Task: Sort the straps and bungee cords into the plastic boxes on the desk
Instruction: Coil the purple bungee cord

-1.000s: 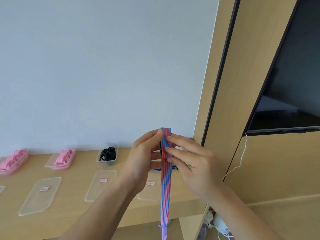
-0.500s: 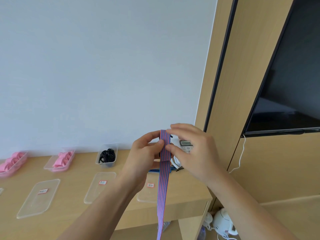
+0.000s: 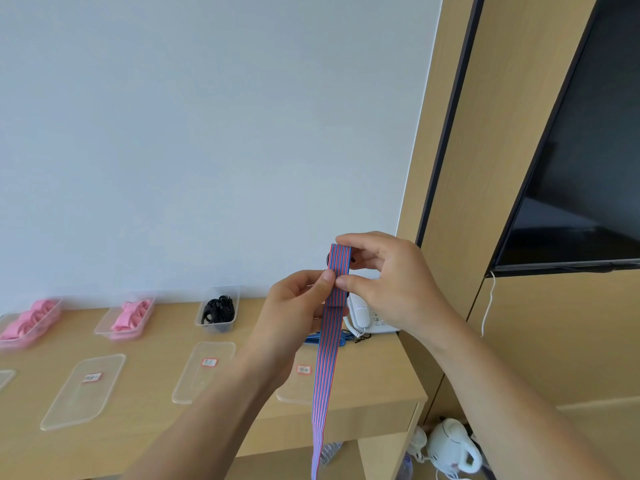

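Note:
A long red-and-blue striped strap (image 3: 327,344) hangs in front of me, its top end folded over a black buckle. My left hand (image 3: 294,313) pinches the strap from the left and my right hand (image 3: 391,285) pinches the folded top from the right. On the wooden desk (image 3: 149,420) stand two clear boxes of pink straps (image 3: 128,318) (image 3: 29,322) and one clear box of black cords (image 3: 218,311). A blue strap (image 3: 343,339) lies on the desk behind the striped one.
Several clear labelled lids (image 3: 85,389) (image 3: 204,370) lie along the desk's front. A white telephone (image 3: 369,318) sits at the desk's right end. A dark television (image 3: 585,168) hangs on the wood panel at right. A white kettle (image 3: 453,448) stands on the floor below.
Both hands have risen with the strap's top end. My right hand has shifted up and over the folded top, and the fold now looks longer.

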### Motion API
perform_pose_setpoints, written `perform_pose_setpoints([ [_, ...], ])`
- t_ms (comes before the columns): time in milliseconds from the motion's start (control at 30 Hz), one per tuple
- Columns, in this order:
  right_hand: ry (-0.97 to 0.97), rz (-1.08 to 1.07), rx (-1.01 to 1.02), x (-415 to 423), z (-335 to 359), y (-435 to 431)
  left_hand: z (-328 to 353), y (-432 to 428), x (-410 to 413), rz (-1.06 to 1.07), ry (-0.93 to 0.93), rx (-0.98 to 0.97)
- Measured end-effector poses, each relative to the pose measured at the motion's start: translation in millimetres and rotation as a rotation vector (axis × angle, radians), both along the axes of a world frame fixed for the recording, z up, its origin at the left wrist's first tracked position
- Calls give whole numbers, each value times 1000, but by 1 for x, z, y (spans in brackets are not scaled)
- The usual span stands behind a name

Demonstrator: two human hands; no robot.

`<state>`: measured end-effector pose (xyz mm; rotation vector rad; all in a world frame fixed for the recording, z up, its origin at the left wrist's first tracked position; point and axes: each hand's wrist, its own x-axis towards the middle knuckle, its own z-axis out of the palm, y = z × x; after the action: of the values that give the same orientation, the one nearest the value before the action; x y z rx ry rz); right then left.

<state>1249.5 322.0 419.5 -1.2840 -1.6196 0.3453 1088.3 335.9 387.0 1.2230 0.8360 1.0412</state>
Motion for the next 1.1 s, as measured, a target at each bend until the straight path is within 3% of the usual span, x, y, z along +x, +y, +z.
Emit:
perform_pose_setpoints([
  [233,30,-37,121,1,5,0,-2,-1,-2,-37,-10,52],
  [467,-56,-51,286,-4,6,-6,0,-2,3,36,-73,39],
  [633,5,-46,287,-6,6,-7,0,-2,3,51,-43,57],
  [1100,-94,-90,423,-7,4,-12,4,-3,5,36,55,14],
])
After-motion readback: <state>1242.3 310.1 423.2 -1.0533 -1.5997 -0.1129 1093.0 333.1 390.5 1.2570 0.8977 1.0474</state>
